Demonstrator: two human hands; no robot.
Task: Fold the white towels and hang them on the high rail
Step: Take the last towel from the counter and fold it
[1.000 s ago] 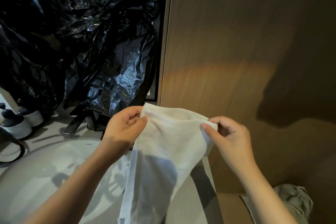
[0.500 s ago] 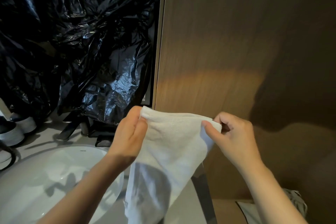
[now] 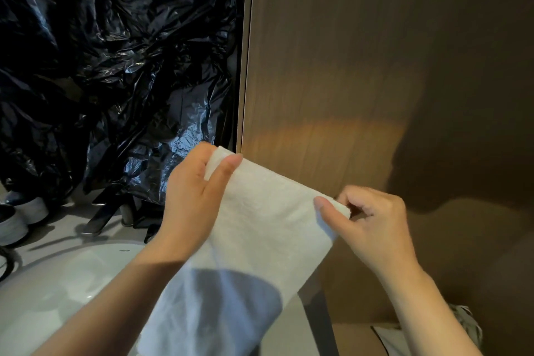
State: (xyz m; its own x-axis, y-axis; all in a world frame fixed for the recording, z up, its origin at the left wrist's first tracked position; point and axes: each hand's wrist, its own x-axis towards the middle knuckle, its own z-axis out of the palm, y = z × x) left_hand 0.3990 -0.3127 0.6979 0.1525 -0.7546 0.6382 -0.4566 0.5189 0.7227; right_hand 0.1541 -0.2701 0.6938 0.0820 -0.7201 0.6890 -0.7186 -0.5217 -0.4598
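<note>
A white towel (image 3: 260, 228) hangs from both my hands in front of a brown wood panel, its lower part dropping out of view at the bottom. My left hand (image 3: 193, 196) pinches the towel's upper left corner between thumb and fingers. My right hand (image 3: 370, 222) pinches the upper right corner, which sits lower than the left one. The towel's top edge slopes down to the right and looks doubled over. No rail is in view.
A white basin (image 3: 57, 283) lies at the lower left with a dark tap (image 3: 101, 214) behind it. Crumpled black plastic sheeting (image 3: 115, 66) covers the wall on the left. The wood panel (image 3: 375, 66) fills the right. A crumpled grey cloth (image 3: 474, 326) lies low right.
Both hands have risen with the towel, the left more than the right, so the top edge now slopes. The left thumb has come over the towel's front.
</note>
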